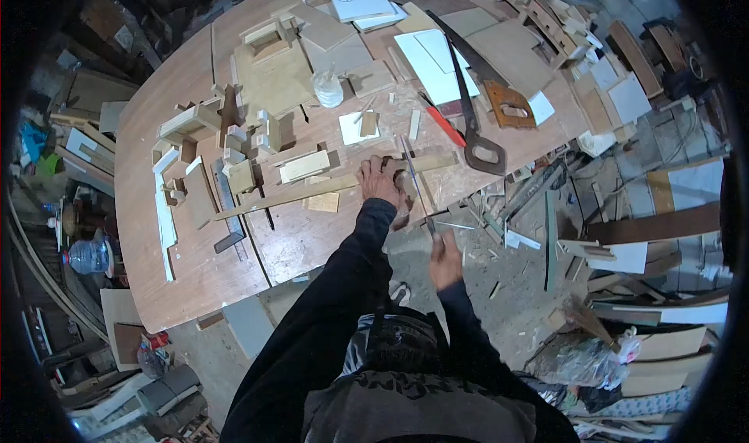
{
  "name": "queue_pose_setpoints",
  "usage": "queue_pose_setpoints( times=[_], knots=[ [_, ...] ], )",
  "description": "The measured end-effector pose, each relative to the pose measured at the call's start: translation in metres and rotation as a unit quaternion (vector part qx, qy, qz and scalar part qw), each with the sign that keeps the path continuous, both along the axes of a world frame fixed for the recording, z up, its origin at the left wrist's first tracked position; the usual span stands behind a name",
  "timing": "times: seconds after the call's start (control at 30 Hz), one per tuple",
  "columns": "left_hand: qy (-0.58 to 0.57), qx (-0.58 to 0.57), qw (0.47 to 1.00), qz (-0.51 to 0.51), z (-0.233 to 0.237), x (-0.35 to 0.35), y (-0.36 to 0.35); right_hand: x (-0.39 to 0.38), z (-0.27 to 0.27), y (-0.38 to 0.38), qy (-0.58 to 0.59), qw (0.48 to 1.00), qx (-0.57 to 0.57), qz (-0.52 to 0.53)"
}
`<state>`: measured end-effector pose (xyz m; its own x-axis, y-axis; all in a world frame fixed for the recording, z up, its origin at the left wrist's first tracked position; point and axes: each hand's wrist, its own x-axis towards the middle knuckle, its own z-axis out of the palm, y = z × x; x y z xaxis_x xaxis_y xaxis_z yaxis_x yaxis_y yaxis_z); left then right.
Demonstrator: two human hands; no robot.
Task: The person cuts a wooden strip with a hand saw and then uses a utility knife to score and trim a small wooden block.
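My left hand (378,180) presses down on a long narrow wooden strip (312,194), fingers curled over it near the table's front edge. The strip lies slantwise across the table, its right end (437,162) reaching past my hand. My right hand (446,264) is closed round the handle of a thin-bladed handsaw (416,179), just off the table edge. The saw's narrow blade points away from me and crosses the strip just right of my left hand. Under the strip, beside my left hand, lies a small pale wood block (323,202).
Two larger handsaws, one with a wooden handle (511,105) and one with a dark handle (485,156), lie at the right beside a red-handled tool (446,125). A clear plastic cup (328,89), a try square (229,240) and several wooden pieces cover the table. Offcuts litter the floor.
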<state>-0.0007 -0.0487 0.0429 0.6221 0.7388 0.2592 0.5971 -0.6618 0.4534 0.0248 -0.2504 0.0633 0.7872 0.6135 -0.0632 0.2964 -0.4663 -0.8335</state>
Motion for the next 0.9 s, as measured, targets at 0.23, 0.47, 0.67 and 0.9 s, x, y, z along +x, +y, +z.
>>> queue_pose_setpoints(
  times=[0.23,0.47,0.67,0.9],
  knots=[
    [-0.002,-0.006,1.0,-0.014,0.002,-0.002,0.002,0.016,-0.029,0.034,-0.039,0.999,0.006,0.002],
    [-0.015,-0.005,1.0,-0.01,0.005,0.001,0.0,0.017,-0.026,0.022,-0.013,1.0,0.012,0.006],
    [-0.016,0.017,1.0,-0.001,-0.005,0.001,0.004,-0.006,0.001,-0.016,-0.001,0.999,0.045,0.002],
    [-0.017,0.01,1.0,-0.011,0.005,-0.002,0.001,0.012,-0.021,0.032,-0.049,0.999,0.022,-0.001]
  ],
)
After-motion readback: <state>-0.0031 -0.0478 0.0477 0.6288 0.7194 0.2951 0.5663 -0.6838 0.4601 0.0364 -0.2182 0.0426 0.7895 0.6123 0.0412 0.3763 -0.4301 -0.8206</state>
